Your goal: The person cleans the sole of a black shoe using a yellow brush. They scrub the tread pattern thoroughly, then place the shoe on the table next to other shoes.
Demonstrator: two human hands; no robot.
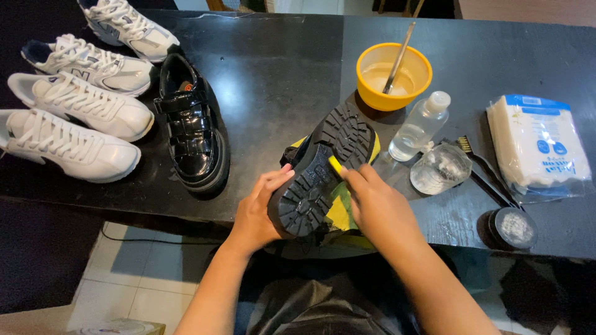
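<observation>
White shoes: We see four white sneakers [77,115] on the far left of the black table [273,68]. They lie side by side with their laces up.
Shiny shoe: Next comes a black shiny shoe [191,130] with straps. It stands upright just beside the white ones.
Left hand: Our left hand [257,211] wraps around the heel end of a black shoe [323,170]. The fingers are curled on its side and the thumb presses on the edge of the sole.
Held shoe: The shoe is turned over, so its bumpy sole faces up at us. It sits in the middle, near the table's front edge, over a yellow and black cloth [338,214].
Right hand: Our right hand [379,208] pinches a small yellow thing [335,164] with closed fingertips. Its tip touches the sole. We cannot tell what kind of tool it is.
Bowl: A yellow bowl [394,75] stands behind the shoe, with a stick leaning in it.
Bottles: A clear bottle [421,126] with a white cap and a clear jar [441,169] lie near our right hand.
Brush: A dark brush [490,177] lies past the jar.
Little tin: A round tin [514,227] sits near the front edge.
Packet: A white packet [537,146] lies far right.
</observation>
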